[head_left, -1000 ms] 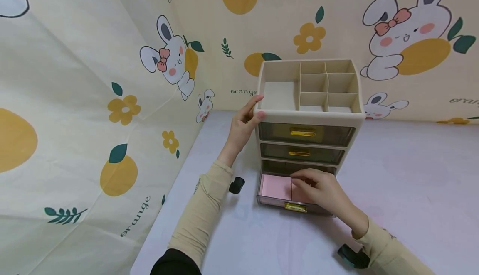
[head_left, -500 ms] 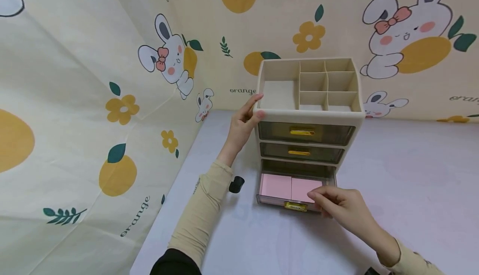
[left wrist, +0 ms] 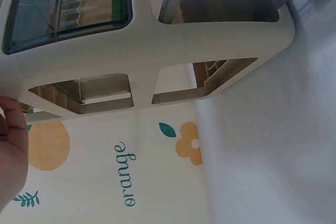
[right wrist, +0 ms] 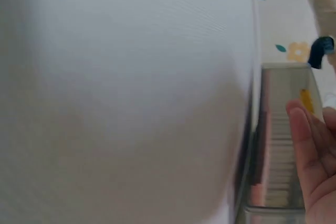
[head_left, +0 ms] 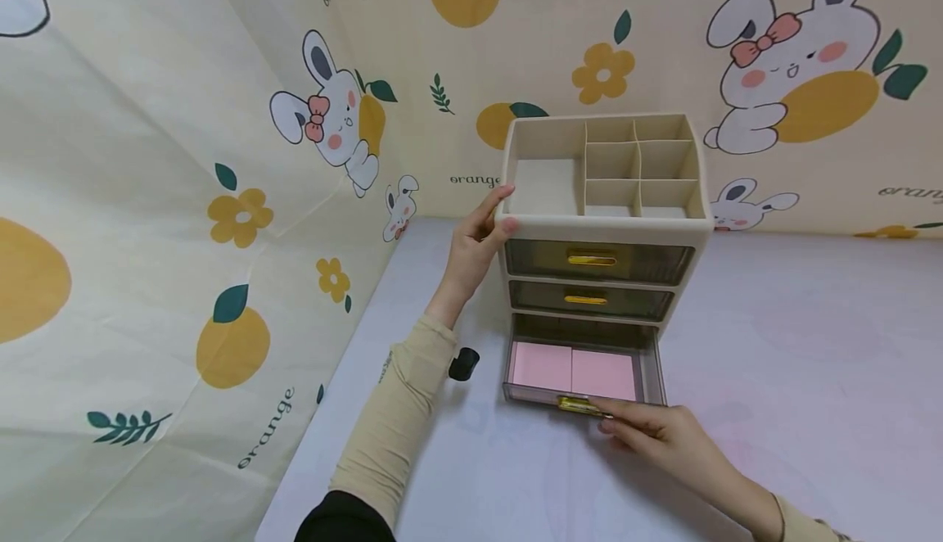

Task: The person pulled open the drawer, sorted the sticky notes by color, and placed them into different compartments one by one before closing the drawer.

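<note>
A cream desktop drawer organizer stands upright on the table. Its top left corner is held by my left hand, thumb in front and index finger along the side. The bottom drawer is pulled out, and inside lie two flat pink squares, a left one and a right one, side by side. At that drawer's gold handle is my right hand, fingers extended, fingertips overlapping the handle's right end, thumb lower. In the right wrist view the fingers show beside the drawer.
Above are two smoked drawers, the upper and the middle, both closed. Divided compartments top the organizer. A patterned cloth backdrop rises behind and left. A small black object shows beside my left forearm.
My right hand has moved from over the right pink square to the drawer's front handle, uncovering that square. The left hand keeps its hold on the corner.
</note>
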{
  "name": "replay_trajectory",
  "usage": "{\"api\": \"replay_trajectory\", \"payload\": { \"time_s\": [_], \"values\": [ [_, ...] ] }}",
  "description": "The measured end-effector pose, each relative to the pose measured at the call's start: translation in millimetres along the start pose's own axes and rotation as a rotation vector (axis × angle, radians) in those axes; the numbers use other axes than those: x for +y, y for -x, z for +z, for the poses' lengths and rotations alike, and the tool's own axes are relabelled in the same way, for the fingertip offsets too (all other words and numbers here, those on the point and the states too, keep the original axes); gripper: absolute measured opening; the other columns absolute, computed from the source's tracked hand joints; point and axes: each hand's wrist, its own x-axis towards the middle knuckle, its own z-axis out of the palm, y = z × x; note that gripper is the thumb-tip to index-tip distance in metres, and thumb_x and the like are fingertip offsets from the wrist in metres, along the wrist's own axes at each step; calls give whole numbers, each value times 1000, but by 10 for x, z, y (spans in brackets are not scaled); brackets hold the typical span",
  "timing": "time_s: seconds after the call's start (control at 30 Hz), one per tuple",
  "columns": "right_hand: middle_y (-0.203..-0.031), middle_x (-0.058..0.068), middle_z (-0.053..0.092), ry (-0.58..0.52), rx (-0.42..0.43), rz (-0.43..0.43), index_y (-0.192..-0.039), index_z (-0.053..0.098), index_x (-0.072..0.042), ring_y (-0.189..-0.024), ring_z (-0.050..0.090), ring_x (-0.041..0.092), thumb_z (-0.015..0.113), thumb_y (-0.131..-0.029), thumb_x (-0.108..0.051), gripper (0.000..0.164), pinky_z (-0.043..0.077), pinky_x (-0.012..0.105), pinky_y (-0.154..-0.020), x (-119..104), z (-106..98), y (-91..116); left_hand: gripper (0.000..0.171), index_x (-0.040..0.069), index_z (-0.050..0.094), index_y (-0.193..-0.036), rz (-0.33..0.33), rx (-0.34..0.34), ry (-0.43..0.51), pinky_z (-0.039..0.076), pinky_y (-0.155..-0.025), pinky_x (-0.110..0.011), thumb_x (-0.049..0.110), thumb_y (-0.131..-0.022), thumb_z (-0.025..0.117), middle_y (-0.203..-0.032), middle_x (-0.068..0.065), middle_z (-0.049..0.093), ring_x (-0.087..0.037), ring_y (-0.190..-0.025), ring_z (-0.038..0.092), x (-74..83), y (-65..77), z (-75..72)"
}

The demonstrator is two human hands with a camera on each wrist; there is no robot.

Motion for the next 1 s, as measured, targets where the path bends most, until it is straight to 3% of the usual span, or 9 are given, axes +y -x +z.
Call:
{"api": "replay_trajectory", "payload": {
  "time_s": [0.2, 0.43, 0.67, 0.8, 0.93, 1.0],
  "values": [
    [-96, 0, 72, 187, 145, -138, -106, 72, -16, -93, 56, -19, 72, -73, 7, 40, 45, 4, -72, 91, 86, -27, 99, 8, 48, -134, 6, -3, 0, 38, -71, -23, 76, -62, 62, -104, -6, 57, -7, -81, 47, 11, 4, 0],
    [-89, 4, 74, 280, 227, -161, -99, 75, -16, -95, 51, -24, 75, -66, 10, 42, 44, 3, -75, 104, 116, -82, 99, 9, 48, -134, 8, 9, -2, 37, -70, -23, 75, -62, 62, -93, -3, 56, -7, -78, 46, 20, 10, -10],
    [-83, 7, 73, 211, 242, -75, -93, 75, -11, -84, 57, -21, 73, -70, 9, 30, 46, 5, -70, 89, 72, -164, 99, 8, 48, -134, 8, 4, 16, 37, -71, -23, 75, -62, 63, -98, -5, 60, -7, -79, 47, 16, 14, -13],
    [-83, 6, 73, 233, 248, -22, -93, 75, -9, -80, 61, -15, 72, -74, 4, 23, 46, 6, -68, 97, 56, -242, 98, 8, 48, -134, 13, -1, 16, 38, -71, -23, 75, -63, 63, -98, -10, 61, -6, -80, 48, 9, 10, -10],
    [-84, 6, 74, 213, 242, 91, -94, 75, -8, -76, 65, -8, 70, -80, -3, 15, 47, 8, -64, 112, 28, -333, 98, 7, 47, -134, 23, -4, 30, 39, -72, -22, 73, -64, 63, -103, -14, 62, -6, -81, 49, -1, 4, -6],
    [-85, 7, 73, 180, 230, 176, -95, 75, -8, -76, 65, -7, 68, -83, -6, 14, 49, 12, -63, 139, 6, -383, 98, 6, 47, -134, 29, -6, 33, 38, -71, -22, 73, -64, 63, -98, -9, 63, -6, -79, 48, -1, 8, -2]
  ]
}}
